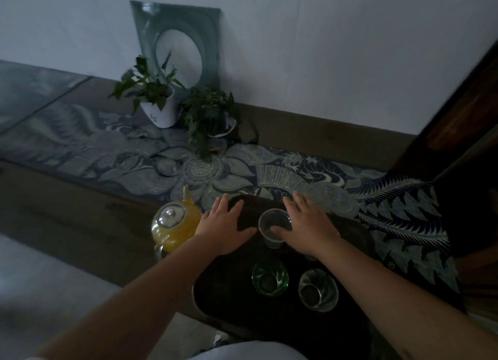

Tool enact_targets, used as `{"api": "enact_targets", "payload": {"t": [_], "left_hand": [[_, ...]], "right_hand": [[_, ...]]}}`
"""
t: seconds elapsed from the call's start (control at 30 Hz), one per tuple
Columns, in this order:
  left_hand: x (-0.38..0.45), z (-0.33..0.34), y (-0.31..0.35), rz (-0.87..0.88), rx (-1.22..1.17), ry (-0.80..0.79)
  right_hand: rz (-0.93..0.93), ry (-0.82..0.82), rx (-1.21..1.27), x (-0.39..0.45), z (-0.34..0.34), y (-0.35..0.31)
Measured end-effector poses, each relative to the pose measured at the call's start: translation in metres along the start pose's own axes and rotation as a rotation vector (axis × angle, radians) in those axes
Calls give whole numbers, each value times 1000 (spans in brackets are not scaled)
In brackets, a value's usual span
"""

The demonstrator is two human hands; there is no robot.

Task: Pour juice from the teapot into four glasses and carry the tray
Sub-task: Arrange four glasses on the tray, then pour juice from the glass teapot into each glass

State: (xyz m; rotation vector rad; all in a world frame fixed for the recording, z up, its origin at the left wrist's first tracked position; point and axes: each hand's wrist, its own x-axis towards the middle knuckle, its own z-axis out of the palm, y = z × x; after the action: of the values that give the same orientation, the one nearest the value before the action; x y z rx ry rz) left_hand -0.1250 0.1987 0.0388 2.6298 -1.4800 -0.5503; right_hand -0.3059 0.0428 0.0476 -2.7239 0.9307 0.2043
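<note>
A dark tray (358,233) is seen on a low table covered by a blue and white patterned cloth (404,225). Both hands are held flat above the far part of the tray, palms down. The fingers of the left hand (223,225) are straight and spread wide, with the thumb stretched toward the middle; nothing is held by it. The right hand (304,225) is also spread wide and holds nothing; its thumb lies at the rim of a clear glass (273,227), but it cannot be told whether the glass is touched. This glass stands on the tray between the two hands. Nearer to the person, a green glass (269,277) and a second clear glass (318,289) stand side by side on the tray, apart from each other. A fourth glass cannot be made out with certainty under the right wrist. The glass teapot (175,225), filled with yellow juice and closed with a clear lid, stands on the table just beside the left edge of the tray, near the left hand. Two potted plants (161,95) stand at the wall. A round emblem (201,169) is woven in the cloth, and a small dark mark is seen on the white pot; neither can be read as writing.
</note>
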Motion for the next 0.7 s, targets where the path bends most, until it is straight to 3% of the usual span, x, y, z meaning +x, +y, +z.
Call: {"api": "enact_targets", "payload": {"t": [0.27, 0.47, 0.7], "left_hand": [[-54, 3, -46, -192, -156, 97], [-85, 11, -77, -291, -247, 136], [-78, 7, -121, -228, -320, 164]], "right_hand": [[-225, 12, 56, 13, 16, -72], [-356, -104, 79, 8, 29, -114], [-339, -215, 90, 7, 51, -159]]}}
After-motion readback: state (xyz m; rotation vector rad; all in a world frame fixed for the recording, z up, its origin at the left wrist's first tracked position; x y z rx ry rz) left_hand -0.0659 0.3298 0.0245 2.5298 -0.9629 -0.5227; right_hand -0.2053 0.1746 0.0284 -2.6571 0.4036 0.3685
